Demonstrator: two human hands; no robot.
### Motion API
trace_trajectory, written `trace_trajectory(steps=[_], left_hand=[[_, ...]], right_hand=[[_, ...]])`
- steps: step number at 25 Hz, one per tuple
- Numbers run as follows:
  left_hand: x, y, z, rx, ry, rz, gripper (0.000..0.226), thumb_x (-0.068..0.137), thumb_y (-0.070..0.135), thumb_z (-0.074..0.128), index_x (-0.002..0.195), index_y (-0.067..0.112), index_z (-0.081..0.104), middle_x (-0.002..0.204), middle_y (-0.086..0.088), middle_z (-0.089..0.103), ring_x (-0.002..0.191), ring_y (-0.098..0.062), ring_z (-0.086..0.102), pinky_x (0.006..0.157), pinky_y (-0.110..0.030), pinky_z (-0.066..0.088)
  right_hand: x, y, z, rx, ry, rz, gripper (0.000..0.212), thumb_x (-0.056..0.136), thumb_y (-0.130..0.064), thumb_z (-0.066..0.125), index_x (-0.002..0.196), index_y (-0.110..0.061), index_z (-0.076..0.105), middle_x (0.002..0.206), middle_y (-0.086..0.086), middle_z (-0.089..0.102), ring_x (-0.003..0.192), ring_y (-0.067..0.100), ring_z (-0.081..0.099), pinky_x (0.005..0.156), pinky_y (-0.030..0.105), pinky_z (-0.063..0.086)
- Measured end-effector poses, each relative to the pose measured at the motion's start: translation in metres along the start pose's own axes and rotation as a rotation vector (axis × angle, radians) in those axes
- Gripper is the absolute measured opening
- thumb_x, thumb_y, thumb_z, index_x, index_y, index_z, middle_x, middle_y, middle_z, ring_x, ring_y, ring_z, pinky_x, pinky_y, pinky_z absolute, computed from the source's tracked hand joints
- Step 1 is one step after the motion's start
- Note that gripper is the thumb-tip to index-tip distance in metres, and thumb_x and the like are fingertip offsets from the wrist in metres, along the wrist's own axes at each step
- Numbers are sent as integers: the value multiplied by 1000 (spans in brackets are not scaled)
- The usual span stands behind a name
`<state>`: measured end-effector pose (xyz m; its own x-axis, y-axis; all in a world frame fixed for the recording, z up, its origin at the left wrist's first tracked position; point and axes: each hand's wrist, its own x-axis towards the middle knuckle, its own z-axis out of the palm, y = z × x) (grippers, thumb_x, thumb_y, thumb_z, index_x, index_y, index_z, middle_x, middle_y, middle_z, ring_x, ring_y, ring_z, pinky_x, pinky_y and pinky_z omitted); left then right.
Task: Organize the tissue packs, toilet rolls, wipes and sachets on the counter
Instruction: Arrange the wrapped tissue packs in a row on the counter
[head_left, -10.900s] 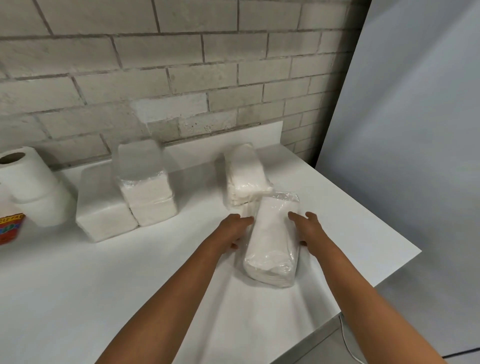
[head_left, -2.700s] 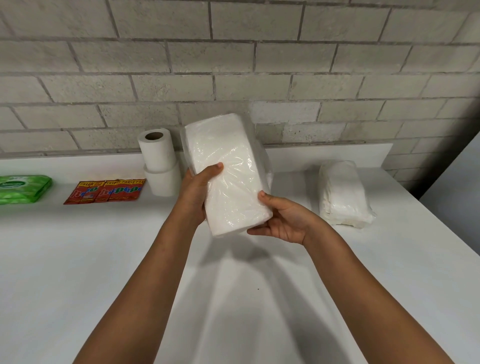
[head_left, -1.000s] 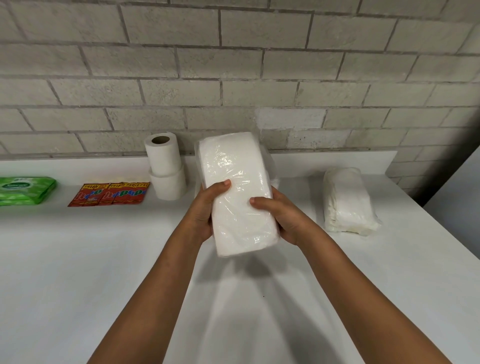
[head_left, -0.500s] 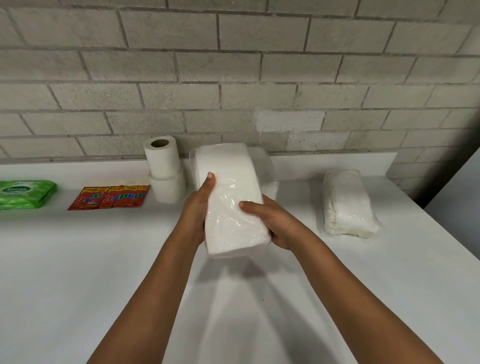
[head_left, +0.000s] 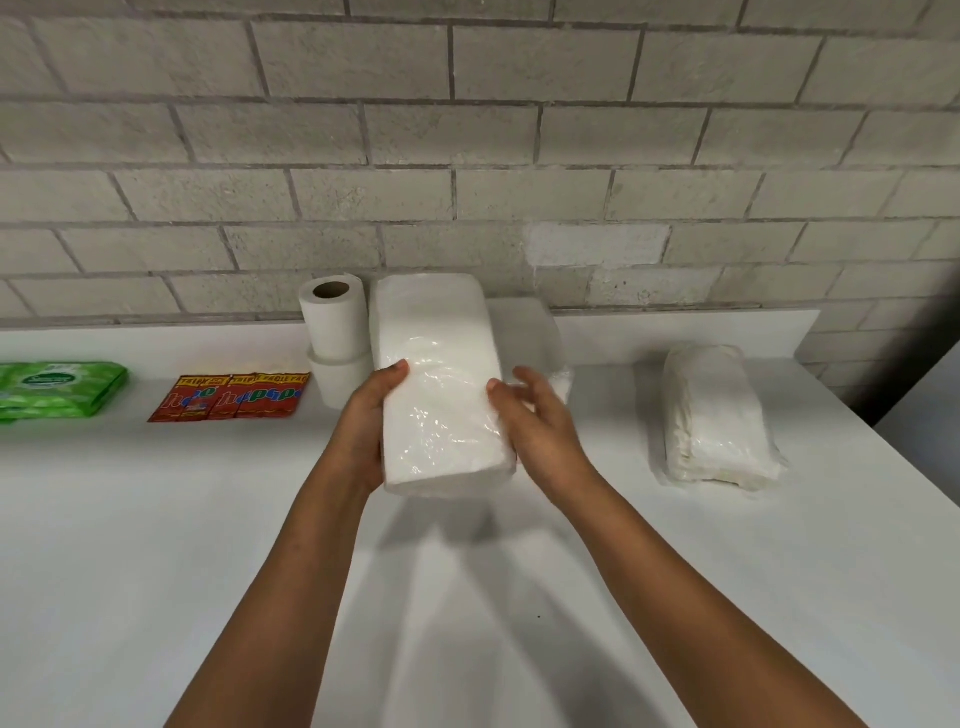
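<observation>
Tissue pack (head_left: 439, 379): left hand (head_left: 363, 431) clasping, right hand (head_left: 535, 415) spread alongside; placement step; next, set down at 12 o'clock beside rolls (head_left: 335, 338).

Head cam: bright, even, diffuse light; no hard glare.
Soft forearm shadows fan toward frame bottom on white counter (head_left: 156, 545). Mild sheen on wrap of tissue pack (head_left: 441, 384). Right hand (head_left: 535, 421) slightly motion-blurred. Brick wall (head_left: 467, 130) lines bow at frame edges, wide-angle.
</observation>
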<state>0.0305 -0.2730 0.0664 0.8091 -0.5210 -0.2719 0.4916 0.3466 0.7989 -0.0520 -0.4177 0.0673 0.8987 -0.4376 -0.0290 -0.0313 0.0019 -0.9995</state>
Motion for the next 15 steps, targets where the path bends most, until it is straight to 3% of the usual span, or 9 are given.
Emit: trace_trajectory(steps=[2, 4, 6, 8, 12, 15], left_hand=[[5, 9, -3, 12, 56, 49, 26, 89, 31, 51, 105, 14, 61, 85, -9, 74, 73, -26, 72, 56, -35, 57], [11, 16, -7, 32, 129, 87, 31, 88, 29, 56, 115, 15, 57, 87, -7, 74, 73, -25, 72, 52, -35, 56], [20, 20, -12, 54, 183, 124, 40, 86, 25, 60, 124, 16, 51, 97, -7, 71, 78, -24, 71, 52, -34, 56], [30, 23, -19, 93, 182, 155, 47, 86, 22, 60, 131, 16, 45, 114, -10, 65, 93, -27, 68, 59, -36, 57], [57, 23, -34, 103, 194, 140, 54, 87, 18, 60, 137, 13, 40, 131, -16, 55, 112, -35, 58, 86, -50, 52], [76, 19, -37, 136, 228, 127, 54, 87, 16, 61, 136, 14, 40, 129, -13, 57, 110, -32, 59, 84, -46, 52]], right_hand=[[10, -4, -9, -173, 267, -239, 41, 84, -24, 65, 122, -19, 51, 114, -5, 53, 93, 9, 53, 71, 12, 41], [25, -7, -21, -269, 364, -384, 38, 82, -16, 65, 117, -17, 54, 114, -4, 51, 99, 11, 48, 73, 15, 40], [40, -6, -34, -349, 398, -398, 37, 81, -15, 64, 117, -17, 55, 115, -6, 47, 107, 13, 45, 83, 23, 44], [54, -1, -44, -400, 395, -359, 37, 81, -18, 64, 117, -19, 56, 115, -8, 44, 114, 16, 45, 88, 31, 45], [75, 18, -56, -463, 287, -261, 44, 84, -28, 64, 126, -23, 52, 133, 0, 44, 121, 15, 44, 87, 15, 33], [82, 32, -56, -370, 167, -120, 56, 90, -35, 56, 141, -32, 33, 146, -2, 31, 129, 11, 34, 96, 20, 29]])
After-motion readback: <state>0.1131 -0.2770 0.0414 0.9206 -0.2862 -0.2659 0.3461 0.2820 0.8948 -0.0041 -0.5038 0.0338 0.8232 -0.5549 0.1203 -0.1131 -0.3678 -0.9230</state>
